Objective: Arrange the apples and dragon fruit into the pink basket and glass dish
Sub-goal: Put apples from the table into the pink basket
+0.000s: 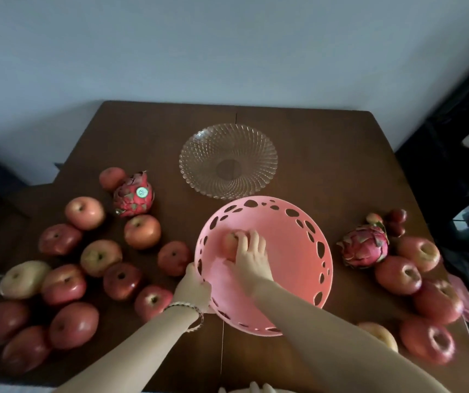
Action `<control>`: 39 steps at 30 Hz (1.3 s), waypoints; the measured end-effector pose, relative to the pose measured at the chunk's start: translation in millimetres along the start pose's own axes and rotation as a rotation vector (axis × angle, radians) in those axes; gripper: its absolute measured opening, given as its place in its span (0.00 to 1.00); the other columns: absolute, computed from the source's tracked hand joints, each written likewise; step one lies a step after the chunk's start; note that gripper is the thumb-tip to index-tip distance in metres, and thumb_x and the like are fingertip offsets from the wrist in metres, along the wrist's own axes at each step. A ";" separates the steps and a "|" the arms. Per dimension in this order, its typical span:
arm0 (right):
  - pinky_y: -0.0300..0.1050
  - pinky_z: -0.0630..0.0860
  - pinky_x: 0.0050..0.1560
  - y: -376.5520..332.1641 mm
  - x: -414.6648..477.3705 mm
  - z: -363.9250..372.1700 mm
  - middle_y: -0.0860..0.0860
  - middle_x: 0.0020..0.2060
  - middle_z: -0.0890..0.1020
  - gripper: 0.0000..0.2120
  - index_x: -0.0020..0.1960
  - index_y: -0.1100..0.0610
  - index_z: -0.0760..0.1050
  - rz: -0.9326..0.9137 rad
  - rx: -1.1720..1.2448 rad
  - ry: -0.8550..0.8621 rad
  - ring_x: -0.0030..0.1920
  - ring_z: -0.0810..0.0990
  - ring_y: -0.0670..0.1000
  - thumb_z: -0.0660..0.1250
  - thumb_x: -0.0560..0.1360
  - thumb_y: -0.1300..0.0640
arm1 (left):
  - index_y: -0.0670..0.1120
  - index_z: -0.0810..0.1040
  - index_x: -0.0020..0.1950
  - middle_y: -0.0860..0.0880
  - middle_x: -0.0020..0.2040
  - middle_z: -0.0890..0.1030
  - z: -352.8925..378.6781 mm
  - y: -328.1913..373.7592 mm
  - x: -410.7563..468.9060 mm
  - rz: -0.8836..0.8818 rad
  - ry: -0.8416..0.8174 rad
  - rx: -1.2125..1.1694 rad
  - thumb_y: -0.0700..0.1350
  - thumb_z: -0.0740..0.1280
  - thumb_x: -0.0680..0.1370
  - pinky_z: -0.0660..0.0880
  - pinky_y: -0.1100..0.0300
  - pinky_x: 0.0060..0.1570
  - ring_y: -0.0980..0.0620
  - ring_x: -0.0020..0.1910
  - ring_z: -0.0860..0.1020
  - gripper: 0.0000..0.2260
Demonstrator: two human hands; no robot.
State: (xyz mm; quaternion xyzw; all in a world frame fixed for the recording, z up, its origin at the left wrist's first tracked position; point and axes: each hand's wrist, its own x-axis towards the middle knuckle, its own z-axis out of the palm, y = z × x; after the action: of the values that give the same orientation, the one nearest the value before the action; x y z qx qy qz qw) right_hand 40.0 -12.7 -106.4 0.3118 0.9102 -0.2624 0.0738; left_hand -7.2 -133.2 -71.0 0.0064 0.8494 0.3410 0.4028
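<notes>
1. The pink basket (298,251) fills the middle of the table (327,154). Inside it, the right hand (248,258) covers one apple (229,245), and the rest of its floor lies bare.
2. The left hand (195,289) grips the near-left rim, blocking the narrow gap toward the left apple cluster (71,273).
3. The glass dish (229,160) sits just beyond the far rim, open from above.
4. Bare wood flanks the dish on both sides.
5. The right dragon fruit (365,246) and the apples behind it crowd the right edge, with a strip of wood between them and the basket.
</notes>
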 end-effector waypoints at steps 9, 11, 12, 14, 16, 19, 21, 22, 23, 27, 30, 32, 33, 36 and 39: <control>0.52 0.57 0.73 9.5 -12.2 -38.8 0.57 0.76 0.48 0.36 0.77 0.56 0.39 0.018 0.119 -0.338 0.76 0.51 0.58 0.59 0.77 0.58 | 0.40 0.55 0.75 0.39 0.75 0.57 4.7 24.2 -10.8 0.637 0.229 0.589 0.35 0.62 0.75 0.49 0.57 0.74 0.43 0.76 0.53 0.30; 0.48 0.61 0.69 25.4 -18.3 -78.1 0.56 0.74 0.60 0.30 0.76 0.55 0.50 -0.009 0.124 -0.273 0.73 0.62 0.57 0.58 0.78 0.60 | 0.46 0.53 0.76 0.45 0.76 0.56 13.5 40.9 -2.7 0.605 0.110 0.735 0.41 0.62 0.76 0.53 0.52 0.74 0.47 0.76 0.55 0.30; 0.46 0.62 0.68 34.9 -23.1 -97.7 0.55 0.71 0.66 0.25 0.74 0.55 0.58 -0.023 0.111 -0.229 0.71 0.65 0.56 0.56 0.78 0.62 | 0.50 0.52 0.76 0.47 0.76 0.56 17.5 48.8 2.2 0.527 0.052 0.809 0.44 0.61 0.77 0.57 0.50 0.73 0.47 0.75 0.58 0.30; 0.46 0.69 0.64 60.3 -36.4 -131.2 0.53 0.65 0.75 0.21 0.68 0.55 0.70 0.061 0.094 -0.161 0.65 0.72 0.55 0.55 0.76 0.64 | 0.55 0.51 0.76 0.46 0.74 0.60 26.3 61.8 12.9 0.428 -0.006 0.909 0.50 0.61 0.76 0.67 0.48 0.65 0.43 0.70 0.67 0.30; 0.47 0.74 0.59 86.3 -51.3 -151.6 0.53 0.60 0.79 0.20 0.63 0.56 0.75 0.175 -0.030 -0.169 0.60 0.76 0.56 0.56 0.74 0.64 | 0.56 0.53 0.75 0.45 0.71 0.65 32.2 67.4 24.8 0.357 -0.029 0.952 0.54 0.62 0.75 0.73 0.49 0.58 0.41 0.63 0.73 0.31; 0.48 0.75 0.59 111.7 -73.7 -154.9 0.56 0.61 0.78 0.19 0.64 0.61 0.74 0.216 -0.303 -0.461 0.60 0.76 0.57 0.61 0.73 0.60 | 0.54 0.63 0.68 0.43 0.67 0.68 39.7 69.1 35.3 0.293 -0.026 0.929 0.55 0.64 0.73 0.76 0.51 0.52 0.41 0.57 0.75 0.24; 0.50 0.74 0.61 117.8 -87.0 -138.7 0.56 0.61 0.77 0.27 0.66 0.62 0.70 0.227 -0.307 -0.618 0.61 0.75 0.57 0.69 0.71 0.51 | 0.52 0.66 0.65 0.42 0.66 0.67 44.7 69.0 37.9 0.286 -0.001 0.940 0.55 0.63 0.74 0.73 0.53 0.47 0.39 0.56 0.75 0.21; 0.51 0.73 0.61 120.6 -91.1 -126.6 0.56 0.62 0.76 0.33 0.67 0.60 0.68 0.233 -0.284 -0.658 0.62 0.74 0.56 0.72 0.68 0.47 | 0.52 0.66 0.66 0.42 0.66 0.66 46.6 68.5 39.3 0.286 0.007 0.950 0.54 0.63 0.74 0.71 0.54 0.45 0.39 0.57 0.75 0.22; 0.52 0.72 0.62 122.1 -93.7 -113.5 0.55 0.62 0.74 0.38 0.68 0.59 0.66 0.223 -0.269 -0.671 0.63 0.72 0.56 0.74 0.64 0.43 | 0.52 0.65 0.68 0.42 0.67 0.66 47.6 68.1 40.4 0.289 0.011 0.962 0.55 0.63 0.74 0.71 0.54 0.45 0.38 0.58 0.74 0.23; 0.51 0.72 0.61 123.6 -97.5 -78.1 0.53 0.60 0.76 0.42 0.66 0.54 0.67 0.129 -0.282 -0.592 0.62 0.72 0.56 0.76 0.58 0.39 | 0.55 0.61 0.72 0.42 0.69 0.64 46.2 66.5 41.6 0.308 0.002 0.978 0.55 0.63 0.74 0.73 0.52 0.49 0.37 0.60 0.73 0.27; 0.48 0.73 0.58 125.7 -97.4 -82.0 0.52 0.57 0.78 0.36 0.63 0.54 0.70 0.130 -0.273 -0.530 0.58 0.76 0.55 0.75 0.61 0.41 | 0.55 0.60 0.72 0.43 0.70 0.62 44.4 65.0 39.6 0.317 -0.007 0.965 0.55 0.64 0.75 0.73 0.51 0.52 0.37 0.61 0.73 0.27; 0.47 0.76 0.54 127.0 -97.4 -100.7 0.52 0.57 0.77 0.34 0.62 0.56 0.69 0.195 -0.235 -0.460 0.56 0.77 0.54 0.74 0.61 0.43 | 0.56 0.61 0.72 0.43 0.70 0.63 42.6 63.8 38.8 0.326 -0.010 0.930 0.54 0.65 0.74 0.73 0.51 0.55 0.37 0.62 0.72 0.27; 0.47 0.77 0.51 127.1 -96.7 -113.7 0.52 0.56 0.76 0.34 0.62 0.56 0.69 0.224 -0.202 -0.411 0.54 0.77 0.53 0.75 0.61 0.43 | 0.55 0.62 0.71 0.43 0.69 0.64 41.5 62.9 38.4 0.341 -0.007 0.914 0.53 0.65 0.74 0.72 0.51 0.56 0.37 0.62 0.72 0.26; 0.42 0.76 0.40 121.8 -95.4 -156.0 0.51 0.55 0.70 0.37 0.65 0.53 0.65 0.215 -0.134 -0.241 0.47 0.77 0.51 0.74 0.61 0.44 | 0.54 0.63 0.71 0.44 0.68 0.66 44.6 65.9 35.2 0.410 0.003 0.888 0.53 0.65 0.75 0.71 0.51 0.58 0.38 0.61 0.73 0.25; 0.39 0.73 0.44 110.6 -78.5 -175.6 0.49 0.54 0.68 0.35 0.63 0.45 0.66 0.201 0.086 -0.117 0.49 0.74 0.50 0.75 0.60 0.41 | 0.55 0.62 0.72 0.45 0.70 0.64 48.6 71.6 35.2 0.447 0.011 0.862 0.52 0.66 0.74 0.70 0.50 0.60 0.38 0.63 0.72 0.27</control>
State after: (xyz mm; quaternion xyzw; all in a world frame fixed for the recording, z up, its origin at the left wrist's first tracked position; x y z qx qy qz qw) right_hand 174.5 111.6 18.7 0.3884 0.8564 -0.3104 0.1391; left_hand -16.4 -40.3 -74.6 0.3534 0.8931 0.0364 0.2759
